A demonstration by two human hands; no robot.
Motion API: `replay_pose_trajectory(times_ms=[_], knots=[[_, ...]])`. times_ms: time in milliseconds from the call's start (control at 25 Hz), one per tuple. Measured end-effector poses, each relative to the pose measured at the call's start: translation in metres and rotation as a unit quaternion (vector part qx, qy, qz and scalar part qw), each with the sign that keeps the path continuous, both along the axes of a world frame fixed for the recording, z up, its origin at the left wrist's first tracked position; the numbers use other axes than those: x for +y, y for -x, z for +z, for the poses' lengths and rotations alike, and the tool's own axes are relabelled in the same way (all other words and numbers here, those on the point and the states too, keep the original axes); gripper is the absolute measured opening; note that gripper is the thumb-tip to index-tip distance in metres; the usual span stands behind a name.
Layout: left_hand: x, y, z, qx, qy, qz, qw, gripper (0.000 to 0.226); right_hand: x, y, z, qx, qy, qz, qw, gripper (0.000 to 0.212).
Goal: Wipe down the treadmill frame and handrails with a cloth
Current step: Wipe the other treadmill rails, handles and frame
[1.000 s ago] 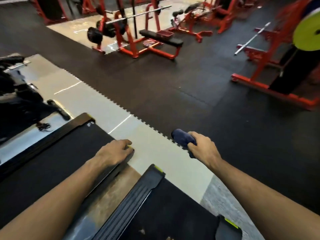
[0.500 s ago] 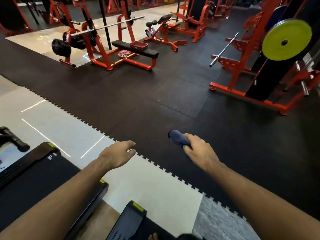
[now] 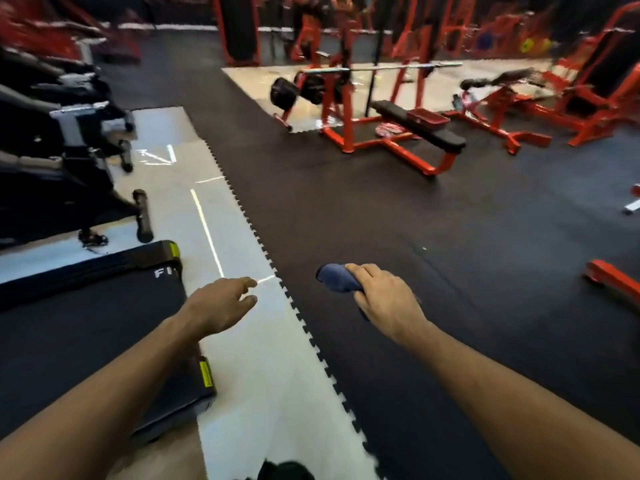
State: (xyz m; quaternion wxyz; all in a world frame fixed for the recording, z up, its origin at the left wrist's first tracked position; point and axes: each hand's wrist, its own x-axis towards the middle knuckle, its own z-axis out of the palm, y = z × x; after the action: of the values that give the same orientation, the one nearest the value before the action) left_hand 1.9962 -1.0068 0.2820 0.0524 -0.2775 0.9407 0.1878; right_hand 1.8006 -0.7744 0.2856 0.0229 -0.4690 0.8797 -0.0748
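Right hand (image 3: 388,299) round cloth (image 3: 337,277), long axis forward-left

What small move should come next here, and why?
Probably swing the right hand left to lay the cloth on the treadmill frame: the cloth hangs over the black floor, touching nothing, and the left hand is open.

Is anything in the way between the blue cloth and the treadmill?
Only the person's own left hand, stretched out over the grey mat between the cloth in the right hand and the treadmill. Nothing else visible.
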Motion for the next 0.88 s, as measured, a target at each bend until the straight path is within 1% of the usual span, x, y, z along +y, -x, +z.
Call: replay_pose_trajectory(times_ms=[80, 160, 280, 440, 560, 760, 880], knots=[[-0.016, 0.016, -0.025, -0.002, -0.009, 0.052, 0.999, 0.043, -0.038, 0.046, -0.022, 0.015, -0.007, 0.053, 0.998, 0.05], [-0.037, 0.017, -0.027, -0.012, -0.02, 0.112, 0.993, 0.044, -0.081, 0.07, -0.027, 0.005, -0.014, 0.095, 0.995, 0.049], [-0.073, 0.008, -0.021, -0.006, -0.012, 0.203, 0.979, 0.044, -0.157, 0.089, -0.028, 0.014, -0.032, 0.171, 0.985, 0.051], [-0.136, -0.013, -0.029, -0.004, -0.012, 0.319, 0.948, 0.044, -0.296, 0.088, -0.038, -0.022, -0.026, 0.285, 0.958, 0.052], [-0.181, -0.033, -0.037, -0.008, -0.037, 0.392, 0.919, 0.045, -0.39, 0.072, -0.042, -0.058, -0.042, 0.362, 0.929, 0.051], [-0.25, -0.074, -0.03, -0.02, -0.046, 0.517, 0.854, 0.046, -0.551, 0.025, -0.041, -0.085, -0.068, 0.465, 0.879, 0.045], [-0.289, -0.098, -0.033, -0.028, -0.046, 0.578, 0.814, 0.045, -0.64, -0.013, -0.048, -0.079, -0.083, 0.523, 0.845, 0.045]])
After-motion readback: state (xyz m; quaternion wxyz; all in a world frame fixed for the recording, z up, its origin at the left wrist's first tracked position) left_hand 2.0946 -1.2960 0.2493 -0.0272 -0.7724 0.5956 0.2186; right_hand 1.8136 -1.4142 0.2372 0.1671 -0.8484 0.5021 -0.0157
